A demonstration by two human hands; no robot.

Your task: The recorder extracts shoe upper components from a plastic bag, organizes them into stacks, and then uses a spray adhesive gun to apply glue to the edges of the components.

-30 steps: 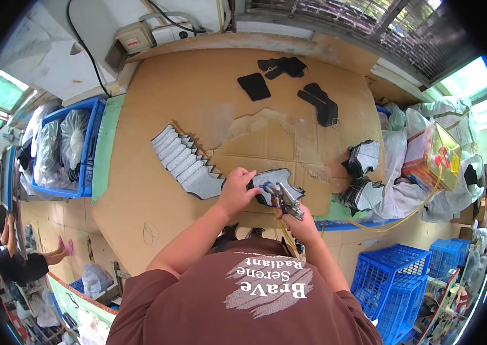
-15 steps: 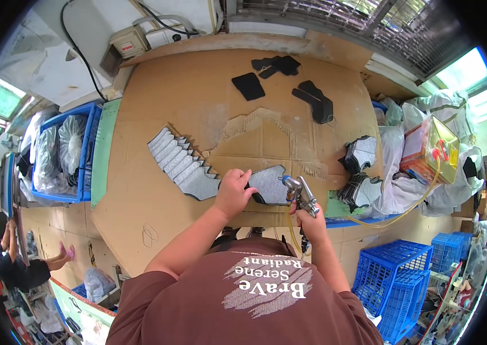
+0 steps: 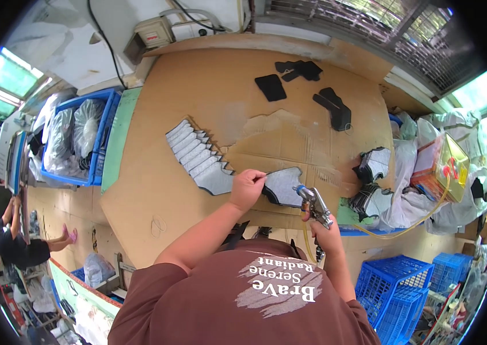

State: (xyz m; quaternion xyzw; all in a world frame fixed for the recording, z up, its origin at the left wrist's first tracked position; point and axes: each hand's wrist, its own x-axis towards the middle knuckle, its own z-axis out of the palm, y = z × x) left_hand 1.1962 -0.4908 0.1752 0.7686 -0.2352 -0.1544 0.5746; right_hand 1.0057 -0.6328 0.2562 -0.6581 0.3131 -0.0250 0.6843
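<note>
Plainly, the right grip (image 3: 326, 229) holds a spray gun (image 3: 316, 207).

The right grip (image 3: 326, 228) holds a spray gun (image 3: 316, 208) near a grey piece (image 3: 283, 185) the left grip (image 3: 247, 190) perhaps pinches.

1 spray gun (image 3: 316, 207), 1 separate grey piece (image 3: 283, 183), 1 fanned grey row (image 3: 197, 158), 2 grey stacks (image 3: 377, 163).

A blue crate (image 3: 72, 179) holding clear plastic bags (image 3: 88, 129) stands at the left. On the far wall are a pale switch box (image 3: 155, 33) and, right of it, a mesh-covered window (image 3: 335, 12). Blue openwork crates (image 3: 390, 282) are stacked near right; another person (image 3: 22, 250) in dark clothing and pink footwear (image 3: 72, 235) is at the left edge.
</note>
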